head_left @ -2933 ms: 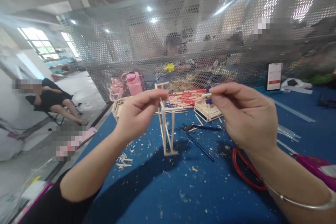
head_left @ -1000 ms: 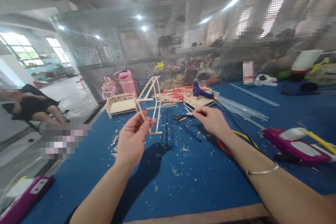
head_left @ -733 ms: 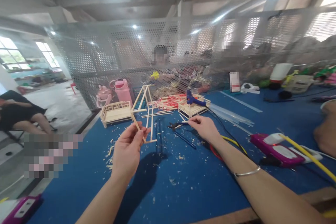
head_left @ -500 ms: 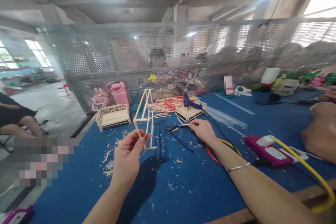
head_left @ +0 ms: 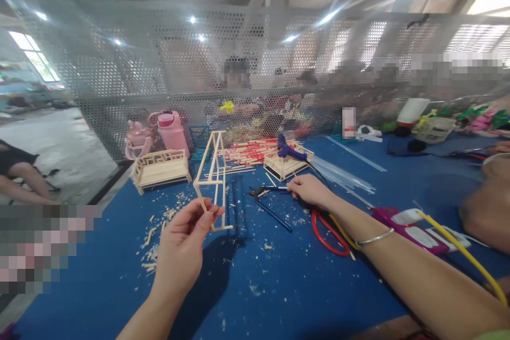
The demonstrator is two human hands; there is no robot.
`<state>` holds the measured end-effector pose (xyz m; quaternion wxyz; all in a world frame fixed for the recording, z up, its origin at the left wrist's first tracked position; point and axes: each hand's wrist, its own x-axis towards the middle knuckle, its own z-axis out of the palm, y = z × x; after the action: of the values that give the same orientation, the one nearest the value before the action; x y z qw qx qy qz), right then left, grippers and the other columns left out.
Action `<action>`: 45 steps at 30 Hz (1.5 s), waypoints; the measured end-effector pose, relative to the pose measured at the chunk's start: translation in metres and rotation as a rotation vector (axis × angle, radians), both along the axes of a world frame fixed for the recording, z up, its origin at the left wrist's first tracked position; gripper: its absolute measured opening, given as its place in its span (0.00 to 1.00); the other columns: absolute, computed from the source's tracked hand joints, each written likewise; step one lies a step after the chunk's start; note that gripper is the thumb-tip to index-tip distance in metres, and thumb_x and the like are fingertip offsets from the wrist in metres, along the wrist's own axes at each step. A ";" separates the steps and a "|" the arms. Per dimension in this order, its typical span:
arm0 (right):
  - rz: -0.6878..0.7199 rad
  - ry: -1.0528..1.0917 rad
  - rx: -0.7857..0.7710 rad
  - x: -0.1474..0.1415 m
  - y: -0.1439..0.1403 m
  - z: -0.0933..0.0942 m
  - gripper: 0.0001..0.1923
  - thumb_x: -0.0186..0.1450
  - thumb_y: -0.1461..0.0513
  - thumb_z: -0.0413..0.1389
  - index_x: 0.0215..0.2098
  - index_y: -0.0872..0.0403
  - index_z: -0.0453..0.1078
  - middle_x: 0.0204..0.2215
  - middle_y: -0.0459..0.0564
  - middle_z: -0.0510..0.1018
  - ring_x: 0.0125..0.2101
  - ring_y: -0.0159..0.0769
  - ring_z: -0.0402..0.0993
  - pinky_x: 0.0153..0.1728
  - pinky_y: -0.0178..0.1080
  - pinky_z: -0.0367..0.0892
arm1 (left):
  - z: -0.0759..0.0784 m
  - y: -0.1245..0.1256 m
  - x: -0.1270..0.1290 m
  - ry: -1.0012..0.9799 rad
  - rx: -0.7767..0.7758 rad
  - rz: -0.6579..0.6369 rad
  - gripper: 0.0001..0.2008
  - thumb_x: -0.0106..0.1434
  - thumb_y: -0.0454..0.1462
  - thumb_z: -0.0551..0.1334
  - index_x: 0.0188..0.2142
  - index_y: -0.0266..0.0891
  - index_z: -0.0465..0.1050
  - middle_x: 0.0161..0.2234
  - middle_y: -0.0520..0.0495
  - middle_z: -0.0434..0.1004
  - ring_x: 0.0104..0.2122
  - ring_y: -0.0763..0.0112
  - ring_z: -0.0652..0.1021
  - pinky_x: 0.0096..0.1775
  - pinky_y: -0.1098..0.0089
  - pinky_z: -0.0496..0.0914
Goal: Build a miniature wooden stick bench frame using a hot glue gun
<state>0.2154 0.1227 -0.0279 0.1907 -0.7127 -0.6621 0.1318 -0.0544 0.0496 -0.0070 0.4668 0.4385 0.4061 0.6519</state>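
Observation:
My left hand point(head_left: 185, 244) is closed, thumb and fingers pinching a small frame of thin wooden sticks point(head_left: 211, 183), held tilted above the table. My right hand point(head_left: 309, 190) reaches across to the blue-handled pliers point(head_left: 274, 214), its fingertips pressed together by the upper handle and a thin stick. What lies between those fingertips is hidden. Just beyond it a blue glue gun point(head_left: 290, 150) rests on a small wooden stick tray point(head_left: 283, 171). A miniature wooden bench point(head_left: 162, 169) stands to the left.
Red-tipped sticks point(head_left: 255, 152) lie piled at the back, with clear glue sticks point(head_left: 345, 175) beside them. Red-handled scissors point(head_left: 329, 244) and a purple power strip point(head_left: 414, 231) are on the right. Wood scraps point(head_left: 149, 249) litter the blue table. A pink bottle point(head_left: 172, 130) stands behind the bench.
The view has turned and shifted slightly. My right hand stays by the pliers' handle, and more of the red scissor handle shows. My left hand still holds the stick frame.

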 end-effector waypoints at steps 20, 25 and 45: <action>-0.089 -0.365 0.188 -0.017 0.011 0.013 0.27 0.69 0.53 0.39 0.32 0.56 0.76 0.31 0.59 0.81 0.34 0.44 0.77 0.31 0.38 0.62 | -0.002 0.001 -0.002 0.028 -0.028 0.026 0.16 0.42 0.44 0.73 0.30 0.40 0.77 0.29 0.50 0.79 0.31 0.66 0.81 0.32 0.73 0.76; -0.145 -0.313 0.279 0.018 0.048 0.029 0.20 0.62 0.66 0.47 0.52 0.56 0.66 0.51 0.59 0.73 0.51 0.44 0.68 0.43 0.39 0.62 | -0.002 0.002 -0.003 0.007 0.007 0.028 0.14 0.42 0.42 0.73 0.29 0.41 0.77 0.28 0.52 0.79 0.30 0.69 0.81 0.33 0.74 0.75; -0.120 -0.003 0.468 0.025 -0.002 0.034 0.25 0.59 0.47 0.49 0.35 0.60 0.74 0.24 0.54 0.74 0.27 0.43 0.70 0.28 0.43 0.65 | -0.002 -0.007 0.004 0.038 0.118 -0.104 0.09 0.52 0.38 0.69 0.34 0.40 0.77 0.29 0.50 0.80 0.32 0.68 0.81 0.37 0.69 0.77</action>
<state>0.2402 0.1210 0.0063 0.3572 -0.6873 -0.6314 -0.0378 -0.0507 0.0424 -0.0095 0.4656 0.4982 0.3523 0.6411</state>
